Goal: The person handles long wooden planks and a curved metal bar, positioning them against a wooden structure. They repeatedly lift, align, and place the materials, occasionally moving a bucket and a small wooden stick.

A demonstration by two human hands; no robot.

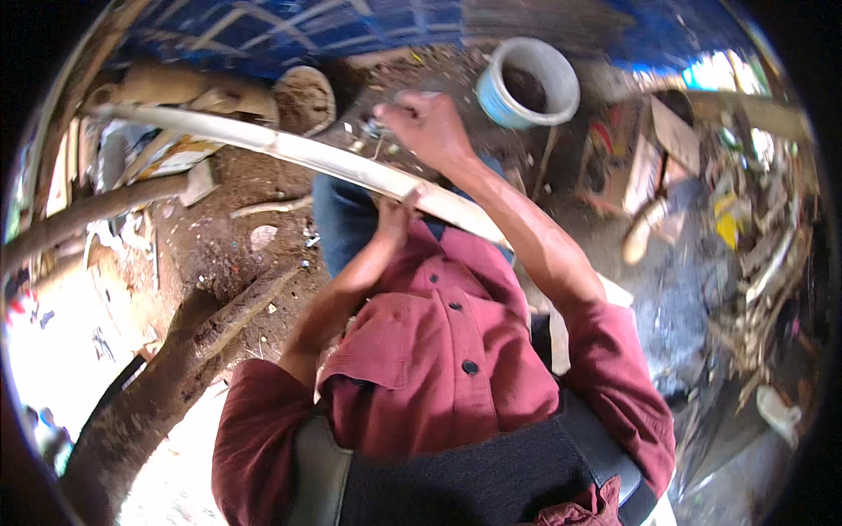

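Observation:
A long pale strip, which looks like split bamboo, lies slantwise across my lap. It runs from the far left to beneath my right forearm. My left hand is closed on its near edge, close to my body. Beyond the strip, my right hand is raised with its fingers curled, apart from the strip. Motion blurs those fingertips, and I cannot make out what they hold, if anything. Below the strip, dark trousers show on my left leg.
A white and blue bucket stands beyond my right hand. An open cardboard box is to the right, near wood scraps. An axe-like tool and a thick log lie left. Blue sheeting hangs behind.

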